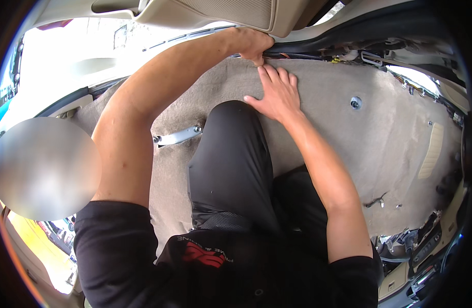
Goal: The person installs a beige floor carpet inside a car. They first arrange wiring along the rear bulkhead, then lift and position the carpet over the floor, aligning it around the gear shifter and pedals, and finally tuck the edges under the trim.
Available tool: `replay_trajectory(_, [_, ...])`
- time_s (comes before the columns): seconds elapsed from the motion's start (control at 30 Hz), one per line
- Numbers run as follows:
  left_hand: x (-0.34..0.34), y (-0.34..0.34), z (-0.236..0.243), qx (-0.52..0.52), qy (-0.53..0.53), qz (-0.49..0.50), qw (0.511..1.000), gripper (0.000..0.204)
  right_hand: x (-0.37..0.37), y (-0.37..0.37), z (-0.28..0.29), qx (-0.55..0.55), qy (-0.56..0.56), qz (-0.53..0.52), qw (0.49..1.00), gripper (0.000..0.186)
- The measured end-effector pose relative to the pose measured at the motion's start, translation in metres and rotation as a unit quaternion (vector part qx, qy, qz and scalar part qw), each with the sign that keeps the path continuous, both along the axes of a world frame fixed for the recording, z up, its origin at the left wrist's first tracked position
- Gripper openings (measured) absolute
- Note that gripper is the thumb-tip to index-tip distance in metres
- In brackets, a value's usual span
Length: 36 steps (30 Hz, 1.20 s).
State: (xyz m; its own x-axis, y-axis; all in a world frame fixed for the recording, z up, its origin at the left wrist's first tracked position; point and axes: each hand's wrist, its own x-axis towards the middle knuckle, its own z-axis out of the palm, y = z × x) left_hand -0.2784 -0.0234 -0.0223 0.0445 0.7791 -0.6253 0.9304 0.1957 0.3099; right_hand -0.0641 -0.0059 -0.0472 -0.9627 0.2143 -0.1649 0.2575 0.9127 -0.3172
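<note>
Beige-grey car carpet (328,97) covers the floor under me. My left hand (254,45) reaches to the carpet's far edge, beside the dark sill and under the beige trim. Its fingers are curled there with the thumb pointing down; what they grip is hidden. Close by, my right hand (278,95) presses palm down on the carpet, fingers spread, its fingertips just short of the left thumb. Nothing is in the right hand.
A silver metal bracket (177,136) lies bolted on the carpet left of my knee (236,133). To the right are a round hole (355,102) and a ribbed pale pad (431,151). Wiring (349,56) runs along the far edge. A blurred round patch covers the left side.
</note>
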Motion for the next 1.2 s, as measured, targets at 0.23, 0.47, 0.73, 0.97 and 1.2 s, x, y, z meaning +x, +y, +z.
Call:
replay_trajectory(0.23, [-0.005,0.002,-0.006,0.004,0.026,-0.008,1.000,0.053,-0.028,0.002,0.006,-0.006,-0.087,-0.016,0.996,0.098])
replay_trajectory(0.47, [-0.007,-0.011,0.002,0.053,-0.024,0.040,0.998,0.063,-0.020,0.010,0.003,-0.021,-0.066,0.000,0.998,0.098])
replay_trajectory(0.73, [-0.006,-0.011,-0.005,0.073,-0.017,0.039,0.996,0.066,-0.040,0.000,0.012,0.007,-0.135,-0.009,0.991,0.099])
replay_trajectory(0.97, [-0.002,-0.015,-0.010,0.075,0.006,0.055,0.996,0.073,-0.041,-0.007,0.004,0.011,-0.109,-0.034,0.993,0.100])
replay_trajectory(1.2, [0.004,-0.031,0.002,0.094,0.011,0.102,0.990,0.055,-0.031,-0.016,0.003,-0.006,-0.093,-0.052,0.994,0.097])
